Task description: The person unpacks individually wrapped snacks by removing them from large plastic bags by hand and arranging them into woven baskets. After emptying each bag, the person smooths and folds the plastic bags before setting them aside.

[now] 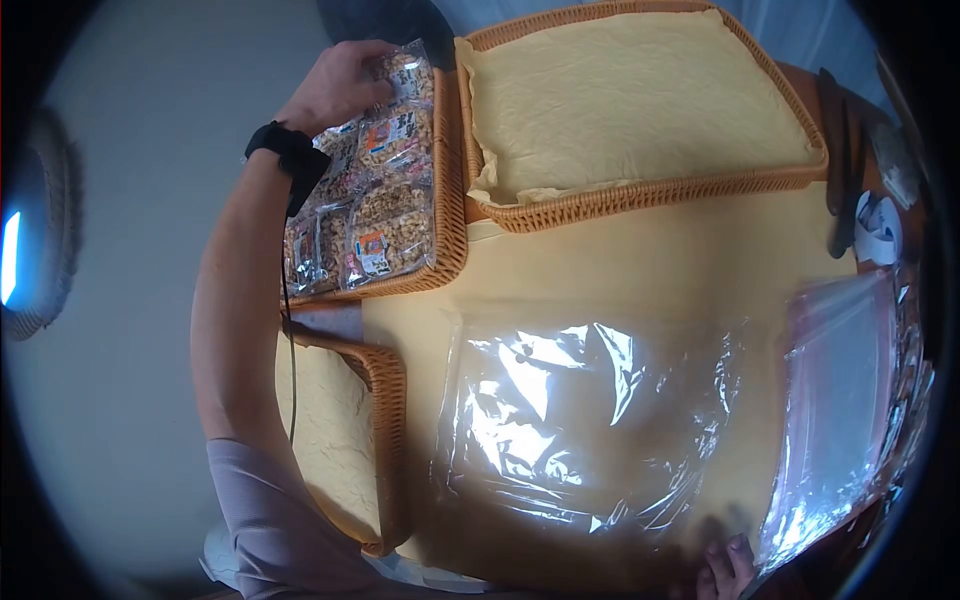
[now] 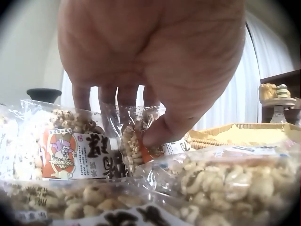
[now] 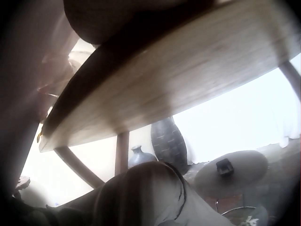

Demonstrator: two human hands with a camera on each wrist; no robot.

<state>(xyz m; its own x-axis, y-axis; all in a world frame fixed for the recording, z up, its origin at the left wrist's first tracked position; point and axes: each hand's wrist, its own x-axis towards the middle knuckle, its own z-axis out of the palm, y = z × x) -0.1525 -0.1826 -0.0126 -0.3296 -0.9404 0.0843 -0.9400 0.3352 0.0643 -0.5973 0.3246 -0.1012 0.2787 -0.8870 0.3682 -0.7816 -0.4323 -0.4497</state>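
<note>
fingers (image 2: 120, 96) pinch a snack packet (image 2: 128, 143) (clear, shiny).

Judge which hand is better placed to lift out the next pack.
Left, I'd say: the left hand grips a pack in the basket, while the right hand is across the clear film.

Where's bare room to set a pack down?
Widest is the tan surface between the far lined basket and the flat clear plastic; a narrower lane separates that plastic from the clear bags at right. The far basket's lining is bare too. Crowded: the snack basket around the left hand, and the right edge.
</note>
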